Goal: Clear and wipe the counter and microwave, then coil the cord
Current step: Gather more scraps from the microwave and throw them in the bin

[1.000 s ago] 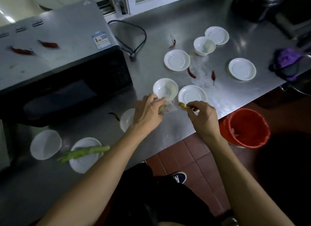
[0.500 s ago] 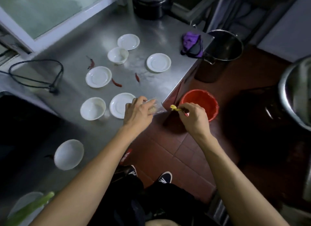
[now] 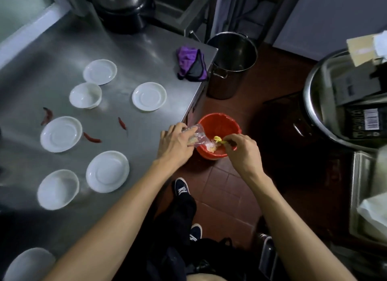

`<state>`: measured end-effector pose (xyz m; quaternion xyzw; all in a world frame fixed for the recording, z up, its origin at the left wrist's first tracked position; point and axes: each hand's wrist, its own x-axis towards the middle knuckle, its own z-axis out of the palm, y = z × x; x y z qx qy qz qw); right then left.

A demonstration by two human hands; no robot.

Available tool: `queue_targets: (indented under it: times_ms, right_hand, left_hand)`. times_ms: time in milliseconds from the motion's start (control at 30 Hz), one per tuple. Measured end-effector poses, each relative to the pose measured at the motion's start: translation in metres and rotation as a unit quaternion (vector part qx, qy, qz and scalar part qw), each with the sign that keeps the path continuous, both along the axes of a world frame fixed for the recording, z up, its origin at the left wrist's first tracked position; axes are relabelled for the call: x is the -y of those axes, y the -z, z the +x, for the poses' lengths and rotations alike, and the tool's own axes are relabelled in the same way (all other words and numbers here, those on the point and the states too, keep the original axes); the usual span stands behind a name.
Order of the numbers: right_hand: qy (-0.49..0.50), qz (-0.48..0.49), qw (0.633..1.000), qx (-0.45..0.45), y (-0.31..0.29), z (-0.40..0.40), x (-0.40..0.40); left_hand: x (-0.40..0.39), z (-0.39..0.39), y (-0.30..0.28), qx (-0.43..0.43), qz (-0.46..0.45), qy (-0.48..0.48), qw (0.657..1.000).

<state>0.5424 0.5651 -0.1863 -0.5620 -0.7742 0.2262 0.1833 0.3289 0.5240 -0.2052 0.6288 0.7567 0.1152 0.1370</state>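
Over the round red plastic bucket (image 3: pixel 230 123) on the brown tiled floor (image 3: pixel 226 182), just off the corner of the brushed stainless steel counter (image 3: pixel 134 56): left hand (image 3: pixel 174 143) curled round a crumpled clear plastic wrapper (image 3: pixel 195 135), its loose end tilted down into the bucket mouth; right hand (image 3: pixel 244 148) with fingertips pinched together on a small yellow food scrap (image 3: pixel 217 139), held above the bucket's inside. In the bucket bottom, a few pale scraps, too small to tell more. Still on the counter: three slim dried red chilli peppers (image 3: pixel 92 138), one beside the rim of a flat white round saucer (image 3: pixel 60 134), one near the middle, one farther left. Four such saucers lying flat, all bare; three white round bowls (image 3: pixel 85 95) with nothing plainly showing inside, one of them cut off at the lower left edge. Near the far right corner of the counter, a crumpled purple and dark grey cloth (image 3: pixel 191 64). Beside that corner, on the floor, a tall steel stockpot (image 3: pixel 231 60), dark inside, contents not discernible. At the right edge, a wide shiny steel basin (image 3: pixel 314 104) holding dark boxes, one with a barcode label. At the counter's back, a dark rounded appliance (image 3: pixel 123 8), only partly in view. Below, dark trousers and navy sneakers with white laces (image 3: pixel 182 188).
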Motion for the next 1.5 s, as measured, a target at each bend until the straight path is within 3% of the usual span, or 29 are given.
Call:
queue_targets:
  times_ms: [267,633,867,1100,1500]
  right_hand:
    - [0.044,-0.037,0.997,0.041,0.023,-0.002,-0.071]
    - [0.076,-0.138,0.986,0.046,0.085,0.024,-0.129]
    - [0.067,-0.225,0.971,0.033,0.165,0.045,-0.171]
    - [0.0,-0.303,0.95,0.074,0.263,0.07,-0.206]
    - [0.016,-0.323,0.943,0.081,0.402,0.079,-0.258]
  left_hand:
    - [-0.088,-0.002,0.03,0.029,-0.046,0.044,0.998]
    - [-0.153,0.02,0.086,0.03,-0.128,0.061,0.989]
    - [-0.193,0.048,0.139,0.039,-0.206,0.019,0.978]
    - [-0.228,0.081,0.229,0.053,-0.28,-0.017,0.958]
    - [-0.265,0.088,0.371,0.057,-0.341,-0.029,0.938]
